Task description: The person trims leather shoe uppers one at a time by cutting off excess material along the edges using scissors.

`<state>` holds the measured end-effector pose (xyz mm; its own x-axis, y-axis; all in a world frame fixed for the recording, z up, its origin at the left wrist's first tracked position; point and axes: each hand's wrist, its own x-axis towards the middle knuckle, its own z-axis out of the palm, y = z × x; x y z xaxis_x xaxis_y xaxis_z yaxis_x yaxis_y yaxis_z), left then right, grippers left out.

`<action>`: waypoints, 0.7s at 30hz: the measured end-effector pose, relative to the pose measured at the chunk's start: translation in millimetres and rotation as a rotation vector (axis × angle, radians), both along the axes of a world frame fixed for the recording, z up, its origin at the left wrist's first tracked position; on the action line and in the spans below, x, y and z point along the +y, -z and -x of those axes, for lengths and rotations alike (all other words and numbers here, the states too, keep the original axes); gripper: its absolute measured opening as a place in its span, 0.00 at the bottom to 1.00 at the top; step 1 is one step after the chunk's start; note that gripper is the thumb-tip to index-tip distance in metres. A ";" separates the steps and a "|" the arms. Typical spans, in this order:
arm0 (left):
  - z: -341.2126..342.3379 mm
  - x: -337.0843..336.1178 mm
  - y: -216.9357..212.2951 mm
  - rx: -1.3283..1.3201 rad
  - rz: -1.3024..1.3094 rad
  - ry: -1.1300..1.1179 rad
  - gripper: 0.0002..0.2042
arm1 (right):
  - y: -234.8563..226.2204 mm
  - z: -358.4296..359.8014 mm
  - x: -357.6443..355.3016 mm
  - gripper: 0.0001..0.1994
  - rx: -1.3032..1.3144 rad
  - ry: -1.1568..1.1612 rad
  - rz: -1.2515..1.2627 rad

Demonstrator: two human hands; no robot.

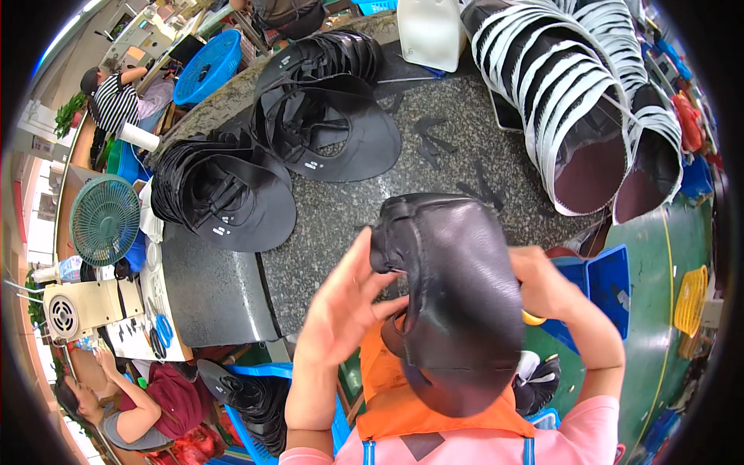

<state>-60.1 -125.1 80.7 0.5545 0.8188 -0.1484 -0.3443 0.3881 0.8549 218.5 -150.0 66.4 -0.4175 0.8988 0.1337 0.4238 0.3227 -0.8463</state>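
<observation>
A shiny black leather cap (pixel 465 271) is held up before my chest, its brim towards me. My left hand (pixel 341 310) grips the cap's left edge, with some fingertips hidden at its folded rim. On the opposite side, my right hand (pixel 542 283) is curled against the cap's edge, its fingertips out of sight behind it. A small yellow curved piece (pixel 533 318) shows just below my right hand; what it belongs to is hidden. Thin black offcuts (pixel 434 139) lie on the speckled stone tabletop (pixel 325 217) beyond the cap.
Stacked black caps (pixel 240 209) fill the table's left and far side. White-edged cap pieces (pixel 573 155) are piled at the far right. A blue bin (pixel 612 294) stands right, a green fan (pixel 106 219) left. Two people (pixel 116 101) work at the left; another is partly visible at the back.
</observation>
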 end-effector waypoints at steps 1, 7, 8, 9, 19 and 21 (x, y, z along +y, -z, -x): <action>4.0 6.4 8.1 -0.118 0.126 -0.040 0.47 | -1.0 5.0 -7.4 0.20 0.088 -0.002 0.135; -27.3 29.9 23.9 -0.211 0.070 0.148 0.32 | 22.6 21.6 -12.7 0.15 0.490 -0.073 0.645; -27.8 30.0 25.2 -0.218 0.062 0.151 0.32 | 32.4 21.9 -12.7 0.13 0.618 -0.031 0.850; -27.6 27.7 28.6 -0.190 0.106 0.012 0.29 | 38.8 22.8 -10.0 0.13 0.611 -0.027 0.842; -36.4 22.5 -2.7 -0.424 0.203 -0.263 0.21 | 49.2 43.1 -20.8 0.20 0.559 0.059 0.808; -38.3 18.0 -2.2 -0.444 0.110 -0.291 0.22 | 51.6 48.1 -26.7 0.20 0.637 0.074 0.794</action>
